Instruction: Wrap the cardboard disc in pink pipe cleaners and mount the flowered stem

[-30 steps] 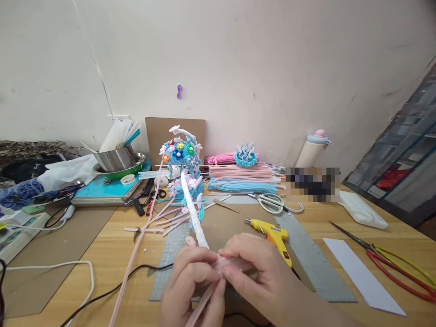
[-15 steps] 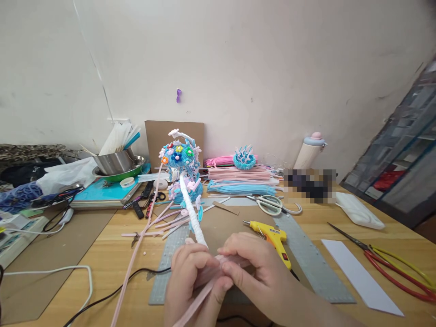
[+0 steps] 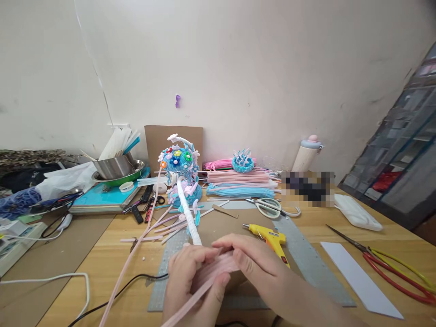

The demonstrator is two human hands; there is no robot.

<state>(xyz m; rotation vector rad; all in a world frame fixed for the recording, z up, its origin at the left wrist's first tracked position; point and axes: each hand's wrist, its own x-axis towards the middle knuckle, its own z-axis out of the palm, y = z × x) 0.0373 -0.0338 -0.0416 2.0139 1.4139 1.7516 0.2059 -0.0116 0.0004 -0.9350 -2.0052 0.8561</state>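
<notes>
Pale pink pipe cleaners point(image 3: 214, 272), laid side by side in a band, run between my two hands, and a loose length trails toward me at the bottom. My left hand point(image 3: 180, 281) is wrapped round the band from the left, thumb on the near side. From the right, my right hand point(image 3: 262, 268) closes on the band's other end, fingers over the top and thumb against it. Just beyond my left hand rises a white wrapped stem point(image 3: 187, 213), its lower end hidden. Behind it stands a blue pipe-cleaner dome with small coloured flowers point(image 3: 177, 157).
A yellow glue gun point(image 3: 270, 238) lies right of my hands on a grey cutting mat point(image 3: 306, 259). Farther right are red-and-yellow-handled scissors point(image 3: 391, 277) and a white strip point(image 3: 361, 279). Pink and blue pipe-cleaner bundles point(image 3: 241, 189) lie at the back. A black cord point(image 3: 136, 277) crosses the left.
My right thumb and fingers have shifted up and apart along the pink band, so more of it shows between my hands. The view has tilted slightly.
</notes>
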